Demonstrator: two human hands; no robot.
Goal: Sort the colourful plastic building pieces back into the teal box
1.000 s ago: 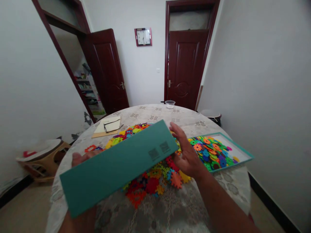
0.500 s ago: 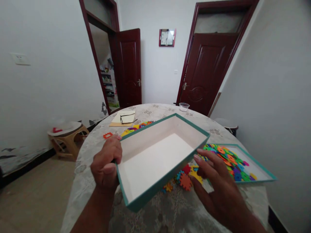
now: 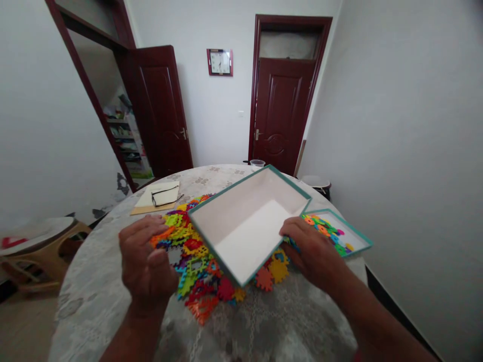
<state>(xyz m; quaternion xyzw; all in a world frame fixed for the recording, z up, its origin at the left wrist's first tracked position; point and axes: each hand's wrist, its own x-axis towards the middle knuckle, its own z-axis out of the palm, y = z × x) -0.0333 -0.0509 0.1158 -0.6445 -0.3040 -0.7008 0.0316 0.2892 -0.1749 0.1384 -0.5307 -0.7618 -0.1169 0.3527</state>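
Observation:
A shallow box with a white inside and teal rim is held tilted over the table, its hollow towards me. My right hand grips its right edge, thumb hidden underneath. My left hand is off the box, fingers partly curled and apart, beside a pile of colourful plastic gear pieces. An orange piece lies just by its fingertips; whether they touch cannot be made out. At the right, a teal-edged tray carries many flat coloured discs.
The round table has a patterned cloth. At the back left lie a notebook and eyeglasses. A clear plastic bowl stands at the far edge. Stools stand on the floor, and two dark red doors are behind.
My left hand has let go of the box. My right hand now grips it at the right side. The view has turned right, and more of the gear pile shows.

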